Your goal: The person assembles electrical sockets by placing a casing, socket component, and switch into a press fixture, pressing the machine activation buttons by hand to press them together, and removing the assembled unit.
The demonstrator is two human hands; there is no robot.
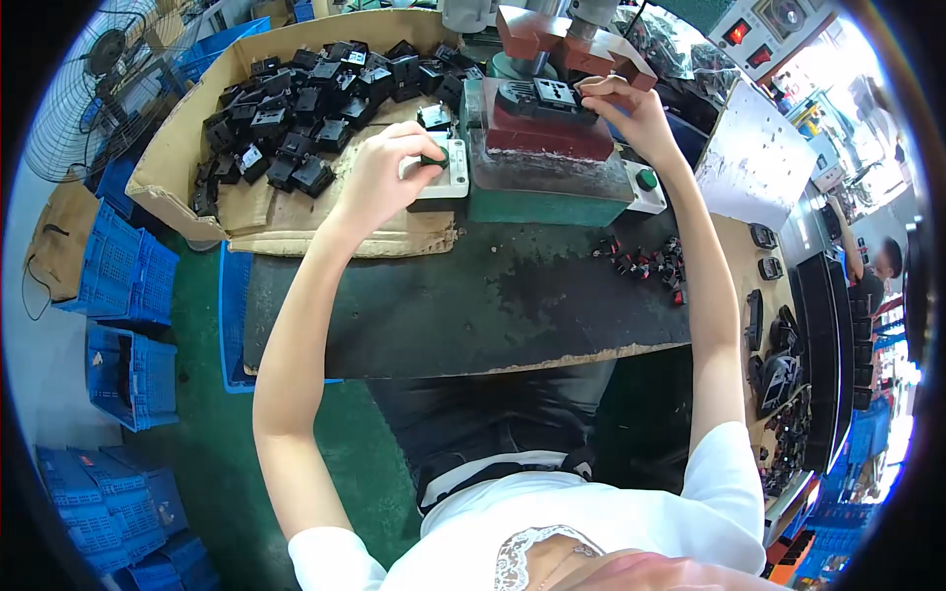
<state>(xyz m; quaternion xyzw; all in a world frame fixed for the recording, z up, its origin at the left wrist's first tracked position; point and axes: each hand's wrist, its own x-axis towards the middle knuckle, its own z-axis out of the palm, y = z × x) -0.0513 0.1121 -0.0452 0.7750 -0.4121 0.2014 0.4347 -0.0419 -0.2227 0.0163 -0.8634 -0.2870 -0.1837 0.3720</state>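
My left hand is at the left control block, thumb and fingers curled round its green push button. A black plastic housing lies on the dark red fixture block of a press. My right hand reaches to the housing's right end, with thumb and fingers bent together at its edge. Right above hang the press's reddish-brown upper blocks, close to the right fingertips. A second green button sits below my right wrist, untouched.
A cardboard box full of black housings stands at the left. Small red and black parts lie on the dark worktable. More black parts line the right-hand bench. Blue crates stand at far left; another person is far right.
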